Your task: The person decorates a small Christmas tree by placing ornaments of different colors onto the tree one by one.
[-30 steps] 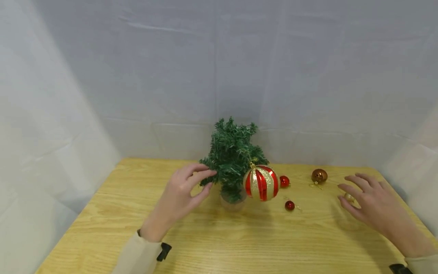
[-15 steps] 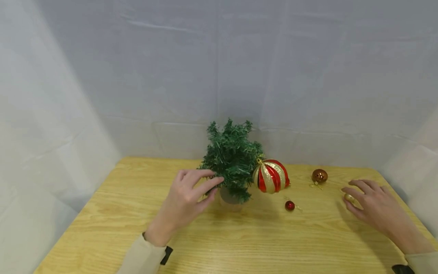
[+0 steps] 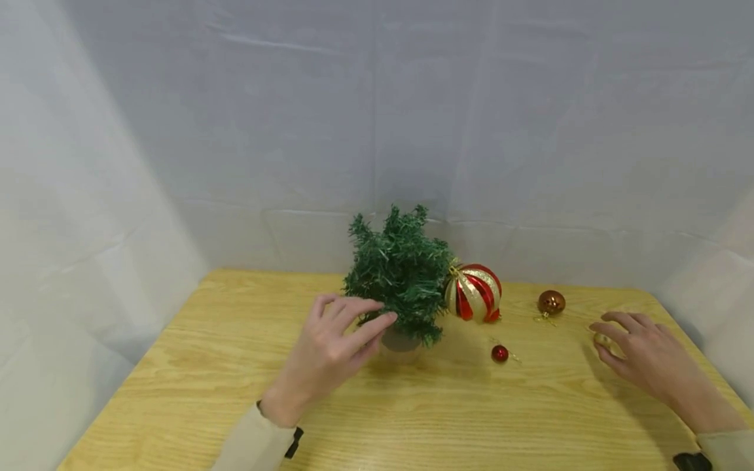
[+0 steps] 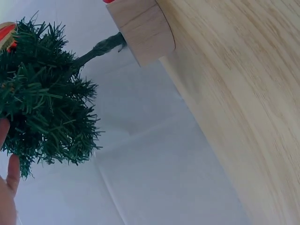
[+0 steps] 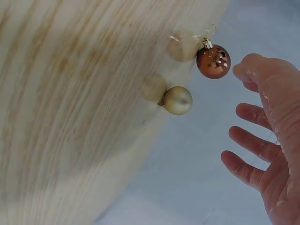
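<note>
A small green artificial Christmas tree [image 3: 400, 261] stands mid-table on a round wooden base [image 4: 143, 30]. My left hand [image 3: 332, 340] holds a lower front branch between thumb and fingers; in the left wrist view the fingertips [image 4: 14, 166] sit right at the needles. A large red-and-gold striped bauble [image 3: 474, 292] hangs on the tree's right side. My right hand [image 3: 645, 356] hovers at the right, fingers loosely bent and spread. Below its fingertips lies a small gold bauble [image 5: 178, 101], apart from them in the right wrist view. A brown bauble [image 5: 213, 62] lies near it.
A small red bauble [image 3: 499, 354] with a gold loop lies right of the tree. Another red bauble [image 3: 493, 316] is mostly hidden behind the striped one. The wooden table [image 3: 247, 327] ends at a white cloth backdrop [image 3: 265, 131].
The tree has turned, carrying the striped bauble right and toward the back. My left hand has moved right with the branch. My right hand has shifted slightly and stays over the gold bauble.
</note>
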`<state>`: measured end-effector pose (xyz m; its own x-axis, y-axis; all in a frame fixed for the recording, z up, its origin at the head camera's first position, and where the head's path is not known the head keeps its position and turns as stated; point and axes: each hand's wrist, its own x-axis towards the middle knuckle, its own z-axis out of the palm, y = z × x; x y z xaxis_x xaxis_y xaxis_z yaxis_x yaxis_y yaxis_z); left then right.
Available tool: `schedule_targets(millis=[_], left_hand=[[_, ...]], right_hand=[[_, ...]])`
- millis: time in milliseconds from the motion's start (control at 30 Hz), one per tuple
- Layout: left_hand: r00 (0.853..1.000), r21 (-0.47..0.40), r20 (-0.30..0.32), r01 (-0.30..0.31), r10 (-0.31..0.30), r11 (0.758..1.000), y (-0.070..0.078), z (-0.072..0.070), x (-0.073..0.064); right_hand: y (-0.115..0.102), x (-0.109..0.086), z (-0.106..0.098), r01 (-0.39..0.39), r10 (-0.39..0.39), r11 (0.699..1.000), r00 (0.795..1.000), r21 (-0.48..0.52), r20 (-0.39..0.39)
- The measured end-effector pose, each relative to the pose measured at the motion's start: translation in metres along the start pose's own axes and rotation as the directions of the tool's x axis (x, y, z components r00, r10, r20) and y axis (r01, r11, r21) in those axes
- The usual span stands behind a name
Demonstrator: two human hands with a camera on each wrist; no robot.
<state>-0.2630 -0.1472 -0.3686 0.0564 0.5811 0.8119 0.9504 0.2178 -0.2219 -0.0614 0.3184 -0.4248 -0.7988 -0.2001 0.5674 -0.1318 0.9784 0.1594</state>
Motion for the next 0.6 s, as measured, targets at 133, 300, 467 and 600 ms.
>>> schedule_targets(millis=[133,300,467,600], left_hand=[[0.999,0.008,-0.023,-0.034,0.035,0.999,-0.003,0.003,0.001],[0.999,0.041,-0.031,-0.043,0.044,0.998,0.003,0.003,0.003],[0.999,0.076,-0.017,-0.042,0.043,0.996,0.01,0.004,0.006],[0.999,0.107,-0.017,-0.044,0.047,0.993,0.015,0.005,0.008]], right_hand=[[-0.003,-0.004,-0.002,-0.021,0.02,1.0,1.0,0.009,0.016],[0.001,-0.004,0.001,-0.018,0.018,1.0,0.999,0.025,0.031],[0.005,-0.007,0.005,-0.045,0.043,0.999,0.996,0.025,0.072],[0.006,-0.008,0.007,-0.049,0.047,0.999,0.995,0.022,0.092]])
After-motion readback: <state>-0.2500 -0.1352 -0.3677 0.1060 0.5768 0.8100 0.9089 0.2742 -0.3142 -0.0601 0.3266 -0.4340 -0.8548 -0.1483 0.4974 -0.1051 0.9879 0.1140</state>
